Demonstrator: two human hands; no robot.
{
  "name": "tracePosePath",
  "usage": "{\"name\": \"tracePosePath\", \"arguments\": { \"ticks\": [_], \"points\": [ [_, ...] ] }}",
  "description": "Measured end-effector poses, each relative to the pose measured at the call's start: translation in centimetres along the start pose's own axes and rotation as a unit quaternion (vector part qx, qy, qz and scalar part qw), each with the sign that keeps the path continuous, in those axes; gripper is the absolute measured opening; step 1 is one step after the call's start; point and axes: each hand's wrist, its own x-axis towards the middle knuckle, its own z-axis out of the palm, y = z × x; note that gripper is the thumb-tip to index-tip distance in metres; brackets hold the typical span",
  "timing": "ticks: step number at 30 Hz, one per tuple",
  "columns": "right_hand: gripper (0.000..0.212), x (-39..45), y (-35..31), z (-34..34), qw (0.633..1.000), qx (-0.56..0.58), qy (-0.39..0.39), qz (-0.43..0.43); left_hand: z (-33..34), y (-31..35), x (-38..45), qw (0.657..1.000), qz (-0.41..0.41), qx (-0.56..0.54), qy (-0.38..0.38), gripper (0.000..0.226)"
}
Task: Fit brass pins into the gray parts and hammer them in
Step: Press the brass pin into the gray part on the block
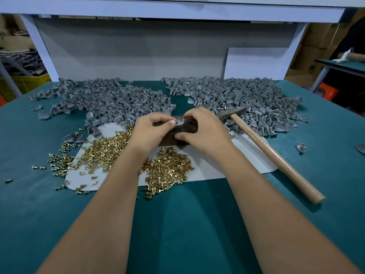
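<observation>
At the centre of the frame both hands meet over a dark, rough-grained block [177,133] that sits on a white, round-cornered sheet [213,167]. The left hand [150,131] has its fingers curled and pinches a small pale gray part [178,122] with thumb and forefinger on the block's top. The right hand [205,129] curls over the part from the other side, thumb lying against the block's near face; a brass pin [178,118] stands upright in the part between the two sets of fingertips, though which fingers touch it is too small to tell.

Shiny brass pins [110,149], short cylinders with flat heads, lie heaped on the sheet in the lower left of centre and spill onto the teal, felt-like desk [177,224]. A second cluster [167,171] lies between the forearms.

Two broad mounds of matte gray moulded parts fill the upper half: one at upper left [110,99], one at upper right [237,95]. Many are curved, shell-like shapes with small sockets.

A hammer [266,147] rests at right, its dull steel head just beside the right hand and against the right-hand mound, its smooth pale wooden handle slanting toward the lower right.
</observation>
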Motion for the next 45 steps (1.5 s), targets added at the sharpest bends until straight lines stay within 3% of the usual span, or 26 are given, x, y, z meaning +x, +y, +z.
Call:
{"name": "tracePosePath", "arguments": {
  "ticks": [6,9,15,22,28,36,45],
  "points": [
    [0.046,-0.1,0.0,1.0,0.998,-0.032,0.037,0.029,0.3,-0.7,0.4,0.998,0.052,0.040,0.020,0.013],
    [0.044,-0.3,0.1,1.1,0.997,-0.065,0.048,-0.001,0.5,-1.2,0.7,0.992,0.065,0.099,0.036,0.009],
    [0.033,-1.0,0.1,0.5,0.994,-0.060,0.095,-0.014,0.7,-1.2,0.7,0.983,0.053,0.168,0.049,0.008],
    [0.023,-3.2,2.9,-2.7,0.962,-0.184,0.149,0.137,0.7,-0.8,-0.1,0.984,0.029,0.163,0.063,0.015],
    [0.035,-4.8,4.6,-4.8,0.916,-0.283,0.063,0.276,0.6,-0.5,-0.3,0.984,0.025,0.170,0.056,0.012],
    [0.023,-4.1,4.7,-4.7,0.912,-0.269,0.033,0.308,0.6,-0.4,-0.5,0.961,0.042,0.256,0.091,0.011],
    [0.011,-3.7,2.7,-5.7,0.924,-0.236,0.143,0.263,0.9,-0.7,-0.1,0.961,0.042,0.253,0.101,0.004]
  ]
}}
